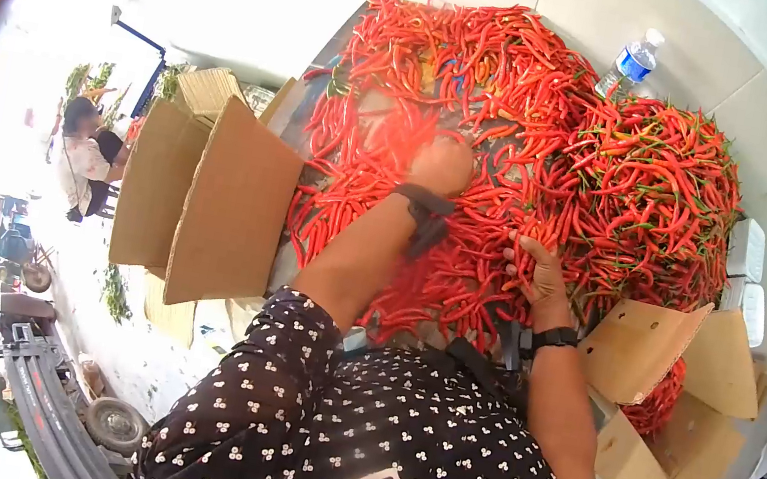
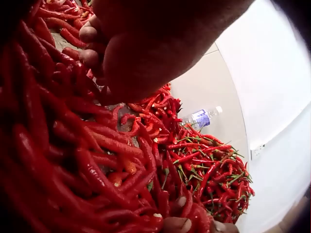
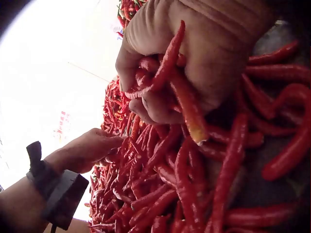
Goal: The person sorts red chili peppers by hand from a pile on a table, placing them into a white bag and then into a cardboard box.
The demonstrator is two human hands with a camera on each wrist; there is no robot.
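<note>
My left hand (image 1: 442, 163) is over the spread of red chili peppers (image 1: 349, 203), and red shows blurred around it. In the left wrist view, its curled fingertips (image 2: 89, 57) hold red chilies. My right hand (image 1: 545, 277) is at the near right side of the spread, below the big heap. In the right wrist view that hand (image 3: 204, 48) grips several red chilies (image 3: 187, 104), one with an orange stem end pointing out; the left hand (image 3: 85, 150) is behind it, fingers down at the peppers.
A tall heap of chilies with green stems (image 1: 657, 184) stands at right, with a water bottle (image 1: 631, 63) behind it by the wall. Cardboard boxes stand left (image 1: 237, 205) and right (image 1: 638, 353); chilies (image 1: 660, 403) lie in the right one. A person (image 1: 88, 155) sits far left.
</note>
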